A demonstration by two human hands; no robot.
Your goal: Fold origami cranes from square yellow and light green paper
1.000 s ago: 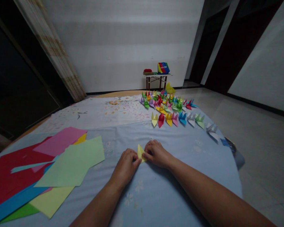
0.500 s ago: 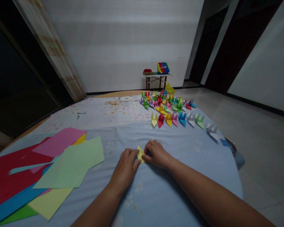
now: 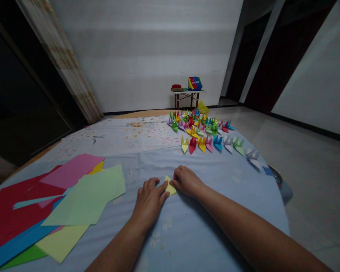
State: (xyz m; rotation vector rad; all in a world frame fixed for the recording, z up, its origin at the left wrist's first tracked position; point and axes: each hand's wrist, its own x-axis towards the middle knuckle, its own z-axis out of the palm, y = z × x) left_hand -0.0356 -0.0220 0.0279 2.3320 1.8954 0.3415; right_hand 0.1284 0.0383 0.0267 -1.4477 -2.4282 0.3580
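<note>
A small folded piece of yellow paper (image 3: pixel 170 187) lies on the blue tablecloth between my hands. My left hand (image 3: pixel 149 199) holds its left edge with thumb and index finger, while the other fingers are bent on the cloth. From the right, my right hand (image 3: pixel 187 181) grips the upper right edge with its fingers curled and thumb pressed on the paper. Fingertips cover parts of both edges. Beyond the hands stands a row of folded paper cranes, among them a yellow crane (image 3: pixel 184 144), a red crane (image 3: pixel 192 145) and a blue crane (image 3: pixel 218 143).
Loose coloured sheets overlap at the left, with a light green sheet (image 3: pixel 87 200) on top and a red sheet (image 3: pixel 14 215) beneath. More cranes (image 3: pixel 198 122) crowd the table's far right. Behind the table, a small stand (image 3: pixel 187 92) carries a colourful box (image 3: pixel 195 83).
My left hand has spread its fingers slightly and shifted a little left. My right fingers have drawn back slightly, so more of the yellow paper shows.
</note>
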